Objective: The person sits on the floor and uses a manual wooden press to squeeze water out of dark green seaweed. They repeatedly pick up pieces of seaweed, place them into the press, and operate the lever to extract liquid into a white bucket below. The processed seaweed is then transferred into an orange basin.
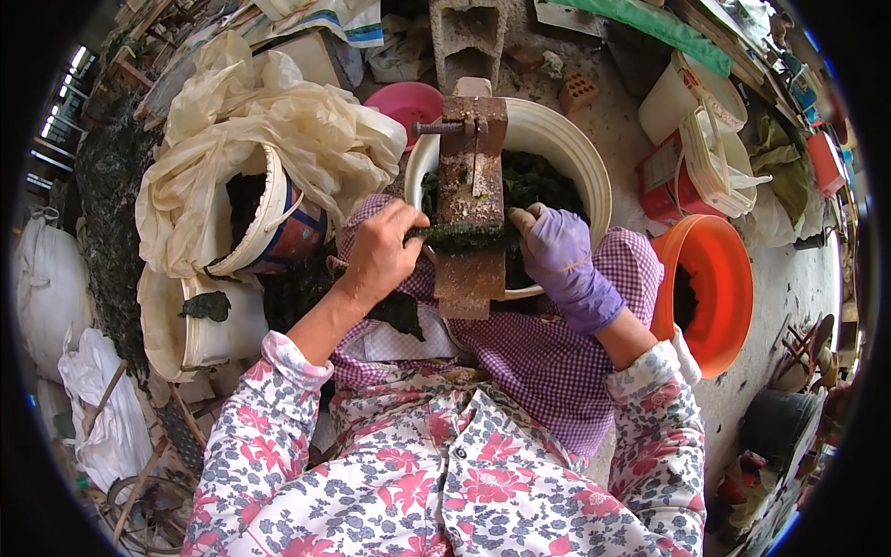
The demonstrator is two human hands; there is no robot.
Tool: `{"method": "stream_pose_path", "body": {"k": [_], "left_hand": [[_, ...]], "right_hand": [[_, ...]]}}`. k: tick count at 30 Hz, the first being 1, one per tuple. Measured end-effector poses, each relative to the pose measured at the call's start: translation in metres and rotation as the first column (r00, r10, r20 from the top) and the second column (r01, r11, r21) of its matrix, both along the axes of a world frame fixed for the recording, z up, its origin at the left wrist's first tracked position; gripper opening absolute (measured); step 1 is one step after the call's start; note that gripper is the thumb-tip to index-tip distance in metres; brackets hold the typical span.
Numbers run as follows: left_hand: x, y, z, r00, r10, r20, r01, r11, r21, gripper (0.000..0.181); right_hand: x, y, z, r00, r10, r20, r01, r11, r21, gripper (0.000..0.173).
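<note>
My bare left hand [390, 240] pinches one end of a dark green, wet strip [465, 238], which looks like seaweed. My right hand [560, 261], in a purple rubber glove, grips the other end. Held level, the strip lies across a narrow brown stand [472, 278] with a rough, flecked surface. A bolt [440, 129] juts from the stand's left side near its far end. Under and behind the stand is a round white tub [598, 188] holding more dark, leafy material [539, 182]. A loose dark piece [402, 315] hangs near my left forearm, over my lap.
On the left, a tipped white-rimmed bucket [278, 209] lies beneath crumpled plastic sheeting [278, 125]. An orange bucket [727, 299] lies tipped at my right knee. Beyond the tub are a pink basin [404, 104], a concrete block [468, 35] and a perforated brick [578, 93].
</note>
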State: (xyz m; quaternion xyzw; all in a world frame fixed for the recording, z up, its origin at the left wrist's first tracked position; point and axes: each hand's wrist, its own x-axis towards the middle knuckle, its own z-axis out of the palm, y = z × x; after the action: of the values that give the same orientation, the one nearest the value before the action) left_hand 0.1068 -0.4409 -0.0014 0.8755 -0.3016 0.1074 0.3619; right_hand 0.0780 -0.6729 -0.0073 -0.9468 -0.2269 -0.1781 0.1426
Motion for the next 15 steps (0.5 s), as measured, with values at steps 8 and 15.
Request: {"method": "stream_pose_path", "body": {"k": [8,15], "left_hand": [[-0.029,0.006,-0.008,0.996,-0.052,0.079,0.055,0.998,-0.039,0.021],[-0.018,-0.011,0.037,1.000,-0.004,0.007,0.005,0.988,-0.157,0.027]], "right_hand": [[-0.020,0.010,-0.023,0.986,-0.078,-0.146,0.119,0.949,0.291,0.034],[-0.017,0.009,-0.008,0.968,-0.081,-0.238,0.183,0.875,0.449,0.024]]}}
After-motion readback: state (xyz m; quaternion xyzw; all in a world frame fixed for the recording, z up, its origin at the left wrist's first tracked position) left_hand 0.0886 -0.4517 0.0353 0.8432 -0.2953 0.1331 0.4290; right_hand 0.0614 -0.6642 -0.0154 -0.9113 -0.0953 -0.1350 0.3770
